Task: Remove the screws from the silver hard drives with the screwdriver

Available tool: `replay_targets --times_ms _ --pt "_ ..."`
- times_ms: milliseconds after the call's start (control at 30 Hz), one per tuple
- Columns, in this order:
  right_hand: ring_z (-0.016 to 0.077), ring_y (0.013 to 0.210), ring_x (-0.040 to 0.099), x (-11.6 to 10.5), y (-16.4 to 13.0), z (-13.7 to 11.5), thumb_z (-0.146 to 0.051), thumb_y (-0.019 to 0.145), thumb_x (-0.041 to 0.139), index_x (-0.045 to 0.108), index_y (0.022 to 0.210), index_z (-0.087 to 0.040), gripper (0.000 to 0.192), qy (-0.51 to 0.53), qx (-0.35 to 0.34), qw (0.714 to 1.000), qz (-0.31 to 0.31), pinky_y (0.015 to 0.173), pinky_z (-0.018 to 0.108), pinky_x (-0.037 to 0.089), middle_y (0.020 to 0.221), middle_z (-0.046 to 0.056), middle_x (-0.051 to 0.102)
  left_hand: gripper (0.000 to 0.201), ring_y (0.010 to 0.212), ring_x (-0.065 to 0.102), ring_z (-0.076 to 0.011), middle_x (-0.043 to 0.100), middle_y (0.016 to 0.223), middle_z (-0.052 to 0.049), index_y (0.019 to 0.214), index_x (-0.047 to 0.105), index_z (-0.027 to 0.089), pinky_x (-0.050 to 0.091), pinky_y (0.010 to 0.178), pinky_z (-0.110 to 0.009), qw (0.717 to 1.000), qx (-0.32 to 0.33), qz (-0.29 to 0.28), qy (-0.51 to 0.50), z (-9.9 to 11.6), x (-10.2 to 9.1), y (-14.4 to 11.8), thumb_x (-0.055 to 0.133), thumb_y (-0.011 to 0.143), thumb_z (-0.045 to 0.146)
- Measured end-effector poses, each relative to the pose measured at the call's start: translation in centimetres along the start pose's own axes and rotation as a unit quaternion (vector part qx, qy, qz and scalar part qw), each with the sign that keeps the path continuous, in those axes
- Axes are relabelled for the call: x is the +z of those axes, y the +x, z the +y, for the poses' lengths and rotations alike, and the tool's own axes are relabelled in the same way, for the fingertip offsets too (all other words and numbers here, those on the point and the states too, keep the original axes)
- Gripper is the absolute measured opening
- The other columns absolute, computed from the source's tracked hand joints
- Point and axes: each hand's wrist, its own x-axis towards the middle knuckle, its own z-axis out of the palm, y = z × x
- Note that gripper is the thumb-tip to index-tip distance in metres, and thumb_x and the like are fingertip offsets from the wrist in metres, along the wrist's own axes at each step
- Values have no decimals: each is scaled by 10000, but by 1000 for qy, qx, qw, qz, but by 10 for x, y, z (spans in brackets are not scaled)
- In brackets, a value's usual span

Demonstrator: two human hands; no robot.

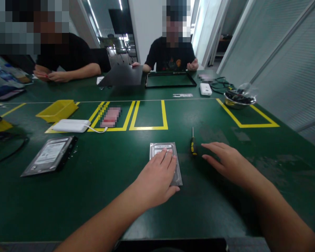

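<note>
Steadying: the left hand (157, 178) lies palm down over the hard drive, fingers stretched out and close together, thumb out by its near right corner; it rests flat on the drive rather than closing round it.
Hard drive (177, 172): flat on the near middle of the counter (94, 196), its label partly hidden under those fingers.
Right hand (227, 159): bare and holding nothing, thumb and fingers parted, just right of the screwdriver and apart from it.
Screwdriver (193, 145): lying right of the drive, black-and-yellow handle near, tip pointing far.
Step in hand: seemingly keeping the drive in place, with the other hand free beside the tool.
Next move: if the tool is wanted, it calls for the right hand to go slightly left and close on the handle while the left keeps the drive from sliding; the drive's screws are too small to make out.
Second drive (49, 154): on the left, small pale bits beside its right edge.
Beyond it: a white box with a cable (71, 125), then a yellow tray (58, 109).
Far right: a metal bowl (240, 104) of dark pieces.
Far side: a black frame (170, 85) and a dark panel (123, 77), before two seated co-workers.
</note>
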Motion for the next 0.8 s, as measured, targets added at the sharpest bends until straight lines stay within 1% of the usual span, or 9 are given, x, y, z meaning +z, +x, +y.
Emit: replay_targets --times_ms 100,233,333,367,400,500,567,633,800 --pt "266 1024 657 -11 -11 14 -467 960 453 642 1209 -158 439 -41 68 997 17 914 438 534 1133 117 683 846 1487 233 -361 330 1574 -201 1491 330 68 199 1228 -469 1000 6 -5 2 -1 -1 0 569 868 588" --pt "250 922 667 -23 -31 38 -509 939 443 693 1097 -191 435 -105 139 982 65 820 387 526 1053 88 698 837 1488 230 -359 331 1574 -198 1496 322 73 198 1229 -473 1000 6 -4 1 -1 -1 0 570 874 574" --pt "273 899 661 -29 -49 61 -498 920 423 713 1029 -181 443 -138 192 966 99 760 397 509 1028 105 699 843 1488 227 -364 331 1573 -204 1495 317 70 205 1226 -488 1000 4 -4 -5 0 -1 0 589 864 558" --pt "278 904 658 -30 -55 72 -501 908 417 715 1015 -197 440 -165 225 955 101 745 398 506 1033 99 700 845 1487 228 -366 331 1572 -206 1493 318 70 208 1224 -491 1000 4 -4 -8 0 -1 0 596 859 554" --pt "285 938 654 -31 -62 84 -500 892 424 714 1013 -208 428 -182 257 945 84 756 400 507 1057 99 698 845 1487 230 -367 332 1572 -206 1491 319 71 211 1223 -493 1000 3 -3 -10 0 -1 0 600 856 552" --pt "314 916 649 -29 -81 121 -558 849 455 718 1035 -239 453 -198 339 920 -5 728 435 512 1113 116 685 841 1486 230 -368 326 1575 -202 1489 321 78 219 1220 -496 1000 -2 -3 -15 0 0 0 607 850 544" --pt "321 953 643 -26 -92 140 -569 860 434 713 1074 -237 483 -206 360 910 1 771 445 514 1133 131 671 844 1488 224 -367 318 1579 -201 1490 320 77 223 1220 -494 1000 -6 -5 -17 0 0 1 612 846 538" --pt "329 973 639 -21 -100 150 -574 869 423 718 1090 -214 515 -205 369 906 1 787 445 512 1109 157 665 846 1489 219 -368 312 1582 -201 1490 321 77 225 1219 -494 1000 -9 -8 -19 0 0 1 616 843 536" --pt "309 1018 627 -10 -104 145 -563 910 351 718 1110 -183 564 -196 362 911 17 846 401 509 1101 161 652 848 1489 215 -372 301 1586 -200 1492 325 83 236 1213 -500 1000 -11 -17 -23 1 -1 2 620 839 535"
